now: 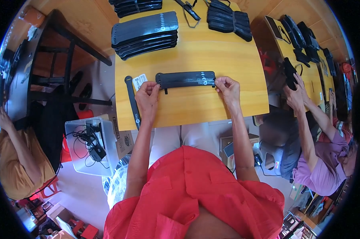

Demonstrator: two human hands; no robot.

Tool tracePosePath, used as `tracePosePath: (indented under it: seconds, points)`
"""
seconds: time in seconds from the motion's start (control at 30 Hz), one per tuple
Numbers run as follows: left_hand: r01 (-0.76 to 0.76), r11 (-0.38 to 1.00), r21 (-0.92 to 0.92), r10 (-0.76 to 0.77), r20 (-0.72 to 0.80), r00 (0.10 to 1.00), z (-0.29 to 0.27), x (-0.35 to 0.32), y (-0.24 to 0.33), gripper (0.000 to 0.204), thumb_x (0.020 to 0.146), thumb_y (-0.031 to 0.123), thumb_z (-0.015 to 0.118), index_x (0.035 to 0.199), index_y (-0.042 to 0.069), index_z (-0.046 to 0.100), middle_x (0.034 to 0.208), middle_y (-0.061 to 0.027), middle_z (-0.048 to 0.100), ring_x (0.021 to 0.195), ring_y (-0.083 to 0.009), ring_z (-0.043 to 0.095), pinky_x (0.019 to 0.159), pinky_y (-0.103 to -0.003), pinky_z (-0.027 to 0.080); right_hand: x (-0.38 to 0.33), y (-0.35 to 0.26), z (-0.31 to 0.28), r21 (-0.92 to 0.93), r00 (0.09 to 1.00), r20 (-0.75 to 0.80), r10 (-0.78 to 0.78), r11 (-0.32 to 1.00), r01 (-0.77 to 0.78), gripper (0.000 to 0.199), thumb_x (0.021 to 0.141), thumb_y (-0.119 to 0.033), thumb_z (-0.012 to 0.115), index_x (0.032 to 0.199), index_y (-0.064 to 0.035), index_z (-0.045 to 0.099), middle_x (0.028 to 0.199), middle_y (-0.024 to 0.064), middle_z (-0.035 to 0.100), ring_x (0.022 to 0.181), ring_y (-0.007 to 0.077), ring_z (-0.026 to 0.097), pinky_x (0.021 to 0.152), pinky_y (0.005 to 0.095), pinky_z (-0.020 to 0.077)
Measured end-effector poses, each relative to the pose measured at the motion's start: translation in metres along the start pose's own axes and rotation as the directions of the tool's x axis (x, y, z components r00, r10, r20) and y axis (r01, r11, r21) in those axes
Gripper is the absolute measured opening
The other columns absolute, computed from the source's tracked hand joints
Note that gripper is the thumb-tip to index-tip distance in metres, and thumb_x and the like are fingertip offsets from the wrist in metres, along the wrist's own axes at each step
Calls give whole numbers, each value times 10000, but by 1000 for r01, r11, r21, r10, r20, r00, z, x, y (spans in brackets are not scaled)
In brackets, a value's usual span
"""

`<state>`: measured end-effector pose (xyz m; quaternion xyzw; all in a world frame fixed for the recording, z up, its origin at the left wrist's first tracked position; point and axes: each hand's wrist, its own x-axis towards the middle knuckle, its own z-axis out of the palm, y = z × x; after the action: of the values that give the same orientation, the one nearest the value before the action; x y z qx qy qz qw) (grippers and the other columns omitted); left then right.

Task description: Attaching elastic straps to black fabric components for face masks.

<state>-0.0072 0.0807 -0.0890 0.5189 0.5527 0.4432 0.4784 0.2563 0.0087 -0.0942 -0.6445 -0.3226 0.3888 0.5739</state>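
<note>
A long, flat black piece with pale printing at its right end lies across the middle of the yellow table; I cannot tell its exact kind. My left hand pinches its left end between thumb and fingers. At the opposite end, my right hand has thumb and fingertips closed on the lower corner. A small dark tab hangs below its near edge. Left of my left hand lies a narrow black strap with a hole at its far end. A white printed label sits beside it, partly behind my fingers.
A stack of similar black pieces stands at the far left of the table, a banded black bundle at the far right. Below the left edge is a clear bin of cables. Co-workers sit either side; one holds a black item.
</note>
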Motion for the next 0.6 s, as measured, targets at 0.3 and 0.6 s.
tracePosePath:
  seconds: [0.3, 0.6]
  points:
    - [1, 1000, 20, -1, -45, 999, 4, -3, 7, 77, 804, 51, 635, 856, 1, 610, 691, -2, 582, 564, -39, 491, 464, -179, 388, -4, -7, 4, 29, 1000, 10, 17, 999, -17, 32, 834, -19, 601, 865, -25, 600, 645, -13, 558, 486, 28, 453, 370, 166, 297]
    - [17, 999, 38, -15, -49, 999, 6, -2, 7, 69, 804, 55, 637, 846, 5, 613, 673, 5, 577, 548, -38, 478, 463, -180, 378, 2, 5, 6, 65, 997, -42, -66, 996, 68, 80, 815, 28, 594, 866, -30, 574, 651, -17, 549, 486, 29, 452, 364, 168, 296]
